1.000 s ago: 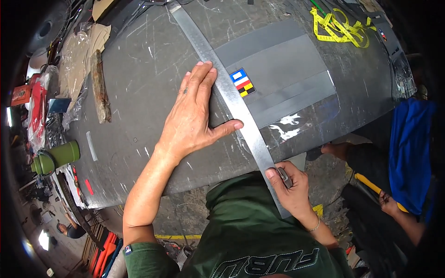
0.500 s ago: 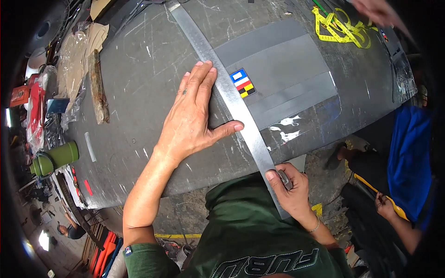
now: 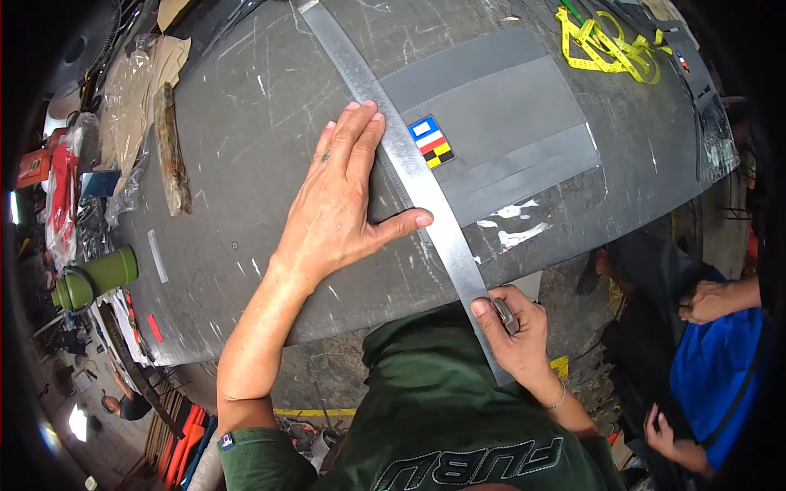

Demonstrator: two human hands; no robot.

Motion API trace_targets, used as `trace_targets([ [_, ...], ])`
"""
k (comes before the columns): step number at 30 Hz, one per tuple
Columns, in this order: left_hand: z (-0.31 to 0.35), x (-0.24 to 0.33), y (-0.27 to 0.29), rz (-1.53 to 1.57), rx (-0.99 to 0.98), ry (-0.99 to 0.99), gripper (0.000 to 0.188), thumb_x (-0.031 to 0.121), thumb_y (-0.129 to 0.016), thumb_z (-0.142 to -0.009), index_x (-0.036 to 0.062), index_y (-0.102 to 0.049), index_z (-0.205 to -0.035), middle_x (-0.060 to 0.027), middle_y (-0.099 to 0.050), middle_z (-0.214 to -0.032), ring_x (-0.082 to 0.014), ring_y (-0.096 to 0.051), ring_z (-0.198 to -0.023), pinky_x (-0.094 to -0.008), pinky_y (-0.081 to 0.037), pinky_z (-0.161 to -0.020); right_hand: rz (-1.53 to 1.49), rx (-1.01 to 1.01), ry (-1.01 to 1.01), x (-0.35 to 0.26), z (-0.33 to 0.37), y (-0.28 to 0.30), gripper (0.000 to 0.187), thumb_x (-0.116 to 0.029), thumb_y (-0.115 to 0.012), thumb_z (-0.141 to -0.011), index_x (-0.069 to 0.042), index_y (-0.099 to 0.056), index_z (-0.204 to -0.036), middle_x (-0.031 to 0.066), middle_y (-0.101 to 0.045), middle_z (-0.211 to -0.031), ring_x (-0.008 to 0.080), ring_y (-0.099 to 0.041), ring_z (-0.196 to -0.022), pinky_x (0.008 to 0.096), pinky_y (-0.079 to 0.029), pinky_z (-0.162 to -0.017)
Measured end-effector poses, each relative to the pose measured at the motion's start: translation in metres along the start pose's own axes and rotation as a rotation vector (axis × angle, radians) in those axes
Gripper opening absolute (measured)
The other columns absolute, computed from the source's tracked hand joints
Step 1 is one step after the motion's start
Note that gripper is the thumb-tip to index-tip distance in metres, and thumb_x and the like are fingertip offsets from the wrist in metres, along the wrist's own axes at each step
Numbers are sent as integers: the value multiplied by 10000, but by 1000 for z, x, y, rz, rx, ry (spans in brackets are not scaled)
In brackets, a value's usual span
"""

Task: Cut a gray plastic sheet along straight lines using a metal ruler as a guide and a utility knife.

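Both hands as a second ago: left hand (image 3: 344,204) spread flat pinning steel rule (image 3: 409,168); right hand (image 3: 512,327) pinching small blade (image 3: 505,315) at near edge, cut unstarted

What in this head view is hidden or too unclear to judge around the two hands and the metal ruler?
- Tool in the right hand: mostly covered by its fingers; kind unclear.
- Metal ruler: far end cut off by the top edge, near end hidden behind the hand.
- Dark sheet under the left hand: covered by the palm.
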State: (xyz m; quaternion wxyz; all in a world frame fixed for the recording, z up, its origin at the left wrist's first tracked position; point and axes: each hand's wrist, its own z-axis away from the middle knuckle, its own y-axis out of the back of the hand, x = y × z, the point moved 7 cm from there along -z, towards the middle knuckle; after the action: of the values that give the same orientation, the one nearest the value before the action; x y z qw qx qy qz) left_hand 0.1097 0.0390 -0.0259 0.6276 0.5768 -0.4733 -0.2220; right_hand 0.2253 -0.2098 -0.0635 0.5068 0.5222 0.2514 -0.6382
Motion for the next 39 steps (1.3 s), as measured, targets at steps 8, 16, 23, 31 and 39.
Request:
trace_targets([
  [8, 0, 7, 8, -58, 10, 23, 1176, 741, -818, -785, -65, -458, -1562, -258, -445, -1639, -426, -357, -1583, -579, -288, -1306, 51, 27, -34, -2, -2, 0, 170, -46, -807, -934, 30, -704, -1045, 38, -633, -698, 33, -511, -646, 249, -417, -588],
  [16, 1, 10, 13, -22, 5, 46, 1060, 615, -882, -778, 7, -513, -1563, -232, -458, -1654, -429, -367, -1577, -560, -302, -1295, 78, 82, 2, -2, -2, 0, 179, -114, -812, -960, 19, -696, -994, 15, -569, -665, 44, -463, -633, 258, -403, -579],
  [23, -1, 17, 13, -33, -53, 39, 1014, 598, -834, -864, -6, -467, -1590, -237, -376, -1703, -436, -341, -1591, -533, -358, -1280, 77, 61, 4, -2, -2, 1, 186, -151, -800, -984, 11, -711, -1011, -3, -597, -683, 37, -496, -647, 250, -421, -590],
  [31, -2, 20, 7, -96, -39, 26, 1119, 713, -781, -852, -107, -462, -1543, -320, -424, -1632, -462, -363, -1569, -540, -323, -1298, 26, 49, -13, -2, -1, 0, 210, -197, -782, -1020, 6, -727, -1014, -26, -637, -709, 29, -527, -674, 244, -440, -609],
  [39, -1, 16, 3, -70, 19, -5, 1148, 725, -805, -815, -97, -466, -1542, -308, -439, -1623, -450, -380, -1562, -567, -315, -1295, 61, 15, -41, 0, 0, 1, 198, -175, -773, -1024, 15, -718, -1035, -20, -650, -726, 29, -531, -698, 240, -446, -630],
])
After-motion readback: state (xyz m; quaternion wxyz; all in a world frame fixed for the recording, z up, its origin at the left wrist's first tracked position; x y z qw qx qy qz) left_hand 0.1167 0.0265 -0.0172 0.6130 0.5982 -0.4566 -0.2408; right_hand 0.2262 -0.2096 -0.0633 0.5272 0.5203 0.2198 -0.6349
